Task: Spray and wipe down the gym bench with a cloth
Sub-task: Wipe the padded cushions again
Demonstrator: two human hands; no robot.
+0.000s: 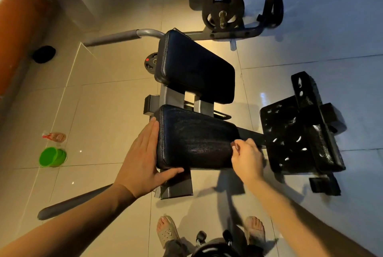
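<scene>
Two hands on record, both at the near end of the gym bench (pixel 172 95).

- Left hand (pixel 143 159): fingers straight and together, laid flat against the left side of the seat pad (pixel 194 138). The thumb is spread along the pad's near edge. It holds nothing.
- Right hand (pixel 246 159): fingers curled at the pad's right edge and slightly blurred. Whether they pinch the edge or some small thing cannot be told.
- Gym bench: stands on the tiled floor (pixel 103 111) directly ahead of the person. The back pad (pixel 196 66) lies beyond the seat pad, with grey frame showing in the gap between them.
- Cloth: none in view.
- Reddish bottle (pixel 54 137): lies on its side on the floor, well to the left of the bench. It is probably the spray.
- Green tub (pixel 52 157): just beside the bottle.
- Black footplate (pixel 294 132): to the right of the seat pad.
- Weight plates (pixel 222 11): on a rack beyond the bench.

Risks, as judged:
- Neither spray nor cloth appears to be in hand, so wiping cannot start until both are fetched.
- A bottle left on its side may leak, and wet glossy tile is slippery under open sandals.
- The seat vinyl looks cracked and could trap liquid if oversprayed.
- The gap between the pads and their side faces are easily missed.
- The right knuckles work close to the steel footplate and could knock against it.
</scene>
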